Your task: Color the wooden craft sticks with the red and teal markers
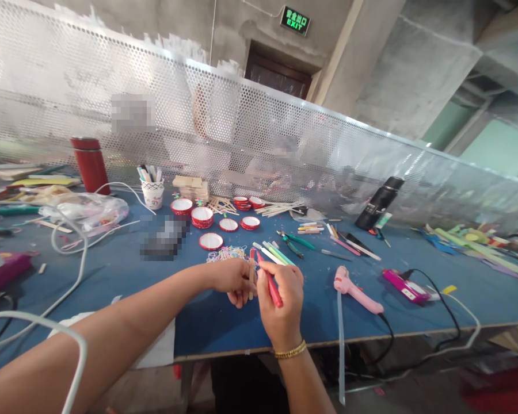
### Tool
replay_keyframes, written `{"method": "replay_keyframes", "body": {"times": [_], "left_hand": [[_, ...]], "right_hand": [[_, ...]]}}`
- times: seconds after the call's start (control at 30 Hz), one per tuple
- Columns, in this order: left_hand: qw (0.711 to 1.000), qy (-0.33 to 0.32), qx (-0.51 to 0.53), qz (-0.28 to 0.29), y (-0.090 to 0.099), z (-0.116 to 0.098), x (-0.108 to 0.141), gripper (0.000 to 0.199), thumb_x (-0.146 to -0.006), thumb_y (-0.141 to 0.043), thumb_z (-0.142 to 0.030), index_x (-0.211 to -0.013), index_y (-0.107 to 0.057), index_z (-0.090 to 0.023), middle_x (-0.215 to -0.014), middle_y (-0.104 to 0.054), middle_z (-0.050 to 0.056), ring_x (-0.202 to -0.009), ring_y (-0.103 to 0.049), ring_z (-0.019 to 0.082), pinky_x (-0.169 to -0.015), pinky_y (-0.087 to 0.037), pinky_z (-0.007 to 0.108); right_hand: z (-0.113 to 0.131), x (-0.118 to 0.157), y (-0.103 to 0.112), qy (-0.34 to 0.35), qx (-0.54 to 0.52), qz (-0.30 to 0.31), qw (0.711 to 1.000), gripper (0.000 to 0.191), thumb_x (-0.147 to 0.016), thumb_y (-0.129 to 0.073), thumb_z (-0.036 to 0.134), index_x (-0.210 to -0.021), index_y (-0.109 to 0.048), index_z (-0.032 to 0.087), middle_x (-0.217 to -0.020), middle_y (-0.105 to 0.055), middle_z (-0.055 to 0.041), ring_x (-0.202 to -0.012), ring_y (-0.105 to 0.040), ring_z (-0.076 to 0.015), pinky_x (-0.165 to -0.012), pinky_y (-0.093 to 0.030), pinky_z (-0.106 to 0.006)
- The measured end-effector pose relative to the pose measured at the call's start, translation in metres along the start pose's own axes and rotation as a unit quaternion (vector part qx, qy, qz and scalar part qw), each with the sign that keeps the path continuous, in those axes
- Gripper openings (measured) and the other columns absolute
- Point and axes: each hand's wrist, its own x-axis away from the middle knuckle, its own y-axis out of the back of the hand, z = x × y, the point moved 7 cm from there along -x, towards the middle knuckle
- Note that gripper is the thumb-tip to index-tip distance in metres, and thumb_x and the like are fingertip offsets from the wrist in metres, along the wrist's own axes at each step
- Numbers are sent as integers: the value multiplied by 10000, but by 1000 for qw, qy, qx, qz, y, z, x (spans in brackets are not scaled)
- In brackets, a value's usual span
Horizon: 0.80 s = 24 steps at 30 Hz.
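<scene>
- Nearest, the right hand [282,296] has its fingers closed round a red marker [274,289], butt towards the wrist, front end slanting away and leftward.
- Just left of it, here's the left hand [235,277], thumb and fingers pinched on a thin stick [251,275].
- The stick's long axis points away from the body; its red-looking far end sits just left of the marker's front, beyond the left fingers. Both hands are close; the left is the one gripping it.
- Tip contact? Too small to tell. Fingers cover part of the stick, and its tilt off the table [319,322] is unclear.
- Beyond, a colourful heap [227,253], partly behind the hands; its pieces blur together.
</scene>
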Motion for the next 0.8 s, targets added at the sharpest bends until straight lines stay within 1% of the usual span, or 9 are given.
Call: {"method": "replay_keyframes", "body": {"times": [0.2,0.3,0.33,0.4,0.43,0.5,0.6,0.7,0.8], "left_hand": [[1000,8,-8,-2,-2,-3,2,97,-807,-568,-179,-723,-598,-142,-599,-635,-2,-530,-637,105,-549,-533,216],[1000,1,-1,-8,-2,-4,3,99,-798,-590,-204,-722,-599,-141,-589,-633,1,-525,-639,114,-541,-532,226],[1000,-3,1,-9,-2,-4,3,110,-795,-601,-222,-721,-601,-141,-587,-632,2,-518,-637,116,-536,-532,229],[1000,-13,0,-10,-2,-5,3,146,-790,-617,-260,-710,-606,-139,-583,-631,5,-502,-631,118,-525,-529,234],[1000,-13,-2,-11,-2,-4,3,162,-788,-624,-274,-701,-604,-139,-580,-628,5,-496,-630,119,-520,-529,236],[1000,-11,-5,-14,-2,-4,4,161,-792,-621,-276,-709,-606,-139,-586,-631,6,-502,-637,127,-517,-532,241],[1000,-2,-4,-17,-3,-4,6,123,-811,-580,-227,-728,-601,-139,-583,-626,1,-501,-637,123,-511,-528,229],[1000,0,-9,-21,-4,-6,7,133,-822,-546,-184,-702,-584,-140,-565,-613,-8,-480,-622,108,-506,-522,218],[1000,2,-9,-18,-4,-7,6,154,-815,-549,-166,-664,-567,-142,-552,-615,-10,-485,-626,109,-513,-524,218]], "right_hand": [[-2,0,0,-17,-8,2,1000,184,-869,-563,190,-1045,-614,207,-912,-713,-46,-824,-648,-183,-887,-449,-399],[-8,4,3,-38,-27,-28,999,149,-884,-561,199,-1022,-616,202,-896,-709,-46,-817,-652,-178,-876,-477,-389],[-10,6,5,-49,-34,-44,997,125,-891,-561,200,-1002,-617,197,-879,-706,-44,-812,-652,-176,-868,-483,-382],[-12,9,7,-55,-43,-58,996,102,-909,-541,190,-965,-626,197,-857,-701,-40,-813,-649,-174,-854,-486,-373],[-12,10,8,-53,-42,-58,996,115,-916,-528,186,-962,-633,201,-845,-697,-36,-804,-642,-173,-846,-485,-371],[-11,9,8,-46,-35,-51,997,165,-925,-509,176,-1016,-641,213,-893,-697,-40,-826,-639,-176,-839,-483,-371],[-7,6,8,-26,-34,-37,998,205,-920,-511,159,-1069,-636,223,-954,-701,-47,-849,-638,-182,-827,-483,-376],[-2,3,5,-2,-28,-20,999,216,-878,-568,155,-1078,-625,215,-934,-708,-45,-836,-642,-187,-841,-481,-392],[-1,4,5,2,-31,-29,999,207,-842,-603,146,-1039,-619,209,-875,-715,-32,-801,-644,-180,-864,-475,-404]]}}
